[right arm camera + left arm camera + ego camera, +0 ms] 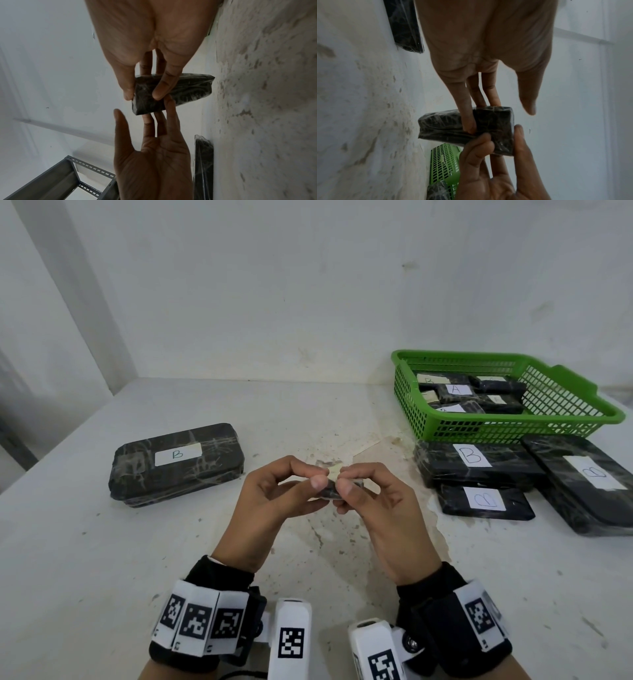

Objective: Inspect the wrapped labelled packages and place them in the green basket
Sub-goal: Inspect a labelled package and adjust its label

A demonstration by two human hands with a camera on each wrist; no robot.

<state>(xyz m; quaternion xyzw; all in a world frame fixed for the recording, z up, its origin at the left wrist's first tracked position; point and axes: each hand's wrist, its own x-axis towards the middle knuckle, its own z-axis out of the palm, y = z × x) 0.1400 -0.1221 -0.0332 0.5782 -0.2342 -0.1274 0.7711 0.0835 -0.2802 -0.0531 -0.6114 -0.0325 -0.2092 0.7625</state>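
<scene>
Meanwhile, the left hand [274, 498] and right hand [373, 498] pinch a small black film-wrapped package [488, 128] above the table; slick wrap could slip from fingertip-only holds, short of the green plastic mesh basket [561, 409].

A small black package [494, 129] wrapped in clear film is held above the table, clear of the surface. The green basket [555, 419] is set at the far right and holds several black labelled packages [457, 393], one marked A, another B.
</scene>
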